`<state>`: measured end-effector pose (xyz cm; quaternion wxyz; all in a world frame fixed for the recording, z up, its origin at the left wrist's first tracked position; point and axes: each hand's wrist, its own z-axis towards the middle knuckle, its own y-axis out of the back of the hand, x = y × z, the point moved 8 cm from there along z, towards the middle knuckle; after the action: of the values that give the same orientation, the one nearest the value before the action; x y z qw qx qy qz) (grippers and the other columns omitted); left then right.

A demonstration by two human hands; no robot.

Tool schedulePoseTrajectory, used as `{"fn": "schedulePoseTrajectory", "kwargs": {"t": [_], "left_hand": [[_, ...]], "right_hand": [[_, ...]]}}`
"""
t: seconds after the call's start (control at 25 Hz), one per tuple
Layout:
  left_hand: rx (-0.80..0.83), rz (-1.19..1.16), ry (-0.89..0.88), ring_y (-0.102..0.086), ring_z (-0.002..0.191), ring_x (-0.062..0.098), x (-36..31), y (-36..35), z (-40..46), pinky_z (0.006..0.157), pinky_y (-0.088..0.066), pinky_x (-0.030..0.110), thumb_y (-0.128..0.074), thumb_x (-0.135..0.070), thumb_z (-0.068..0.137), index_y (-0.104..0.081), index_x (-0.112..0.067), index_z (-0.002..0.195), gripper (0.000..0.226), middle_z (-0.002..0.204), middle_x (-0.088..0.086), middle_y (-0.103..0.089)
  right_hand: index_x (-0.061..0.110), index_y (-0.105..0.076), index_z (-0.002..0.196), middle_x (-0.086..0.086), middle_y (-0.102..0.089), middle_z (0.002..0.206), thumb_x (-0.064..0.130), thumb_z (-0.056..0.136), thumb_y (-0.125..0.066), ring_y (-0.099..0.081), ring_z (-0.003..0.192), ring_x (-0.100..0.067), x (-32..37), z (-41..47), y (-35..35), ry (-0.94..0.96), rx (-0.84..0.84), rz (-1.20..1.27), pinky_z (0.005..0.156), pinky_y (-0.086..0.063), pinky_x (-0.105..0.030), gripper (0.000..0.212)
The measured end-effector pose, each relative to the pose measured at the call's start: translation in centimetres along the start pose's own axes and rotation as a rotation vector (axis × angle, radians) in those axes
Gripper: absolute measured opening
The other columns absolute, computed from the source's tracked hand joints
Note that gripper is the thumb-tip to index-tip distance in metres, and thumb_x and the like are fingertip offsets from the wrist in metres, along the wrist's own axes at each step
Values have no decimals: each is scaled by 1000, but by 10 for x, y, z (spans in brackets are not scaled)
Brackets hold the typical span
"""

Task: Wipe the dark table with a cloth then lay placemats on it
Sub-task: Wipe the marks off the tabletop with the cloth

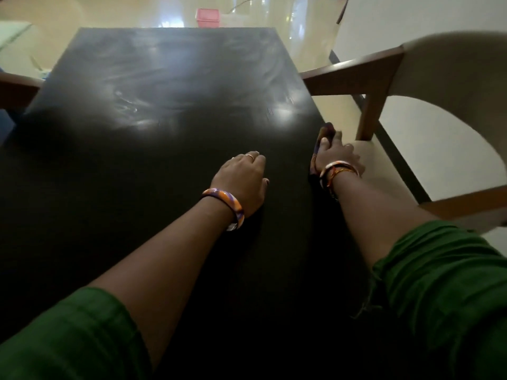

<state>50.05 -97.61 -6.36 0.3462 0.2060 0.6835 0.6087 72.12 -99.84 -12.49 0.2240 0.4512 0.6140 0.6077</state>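
Our right fingers [326, 142] are curling around the cloth [323, 133] at the table's [164, 133] right edge — wiping is going on. Our left hand [242, 178] is lying empty, fingers loosely bent, on the top. Smears are showing farther out; we judge wiping unfinished — no placemats visible.

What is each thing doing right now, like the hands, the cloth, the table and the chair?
Left hand: empty, resting flat on the table.
Right hand: gripping the cloth at the table's right edge.
Cloth: bunched up, pressed against the edge.
Table: bare, smeary wipe streaks at the far end, no placemats yet.
Chair: upright beside the table, empty.
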Motion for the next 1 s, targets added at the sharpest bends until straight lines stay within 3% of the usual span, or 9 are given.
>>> {"fn": "schedulePoseTrajectory", "kwargs": {"t": [0.12, 0.28, 0.48, 0.76, 0.88, 1.0], "left_hand": [[4, 17, -35, -31, 137, 22, -45, -10, -32, 111, -26, 33, -45, -28, 95, -33, -11, 140, 49, 148, 7, -32], [8, 51, -13, -26, 139, 22, -108, -37, -110, 113, -22, 34, -45, -30, 95, -29, -13, 142, 52, 151, 7, -27], [-52, 44, 114, -27, 139, 22, -177, -67, -208, 113, -22, 34, -43, -31, 95, -32, -14, 141, 50, 151, 8, -28], [-88, -7, 342, -23, 141, 22, -246, -100, -292, 115, -20, 34, -40, -27, 96, -28, -12, 142, 50, 151, 10, -26], [-146, -4, 437, -20, 142, 23, -274, -105, -296, 116, -18, 35, -41, -22, 96, -27, -11, 143, 50, 152, 11, -24], [-207, -26, 519, -20, 142, 24, -307, -107, -273, 116, -18, 35, -42, -20, 95, -30, -10, 142, 50, 152, 11, -25]], "right_hand": [[24, -14, 151, -19, -39, 140, 45, 100, -21, -42, 124, -38, -37, -53, 9, 95, -17, 26, 99, -35, -50, 55], [23, -19, 150, -19, -29, 147, 43, 100, -26, -37, 129, -37, -81, -135, 16, 369, -101, -176, 103, -34, -47, 54], [24, -12, 151, -21, -28, 147, 43, 101, -24, -37, 129, -38, -166, -221, 11, 318, 53, -59, 102, -35, -49, 55], [19, -13, 150, -15, -50, 123, 45, 100, -26, -58, 101, -26, -266, -318, 23, 475, 56, -12, 77, -50, -36, 58], [17, -7, 151, -10, -50, 122, 42, 100, -31, -59, 95, -21, -308, -338, 22, 687, 150, 29, 73, -51, -29, 61], [18, -2, 152, -10, -52, 121, 37, 101, -34, -61, 91, -20, -345, -312, 37, 1039, 194, -182, 68, -48, -26, 63]]}}
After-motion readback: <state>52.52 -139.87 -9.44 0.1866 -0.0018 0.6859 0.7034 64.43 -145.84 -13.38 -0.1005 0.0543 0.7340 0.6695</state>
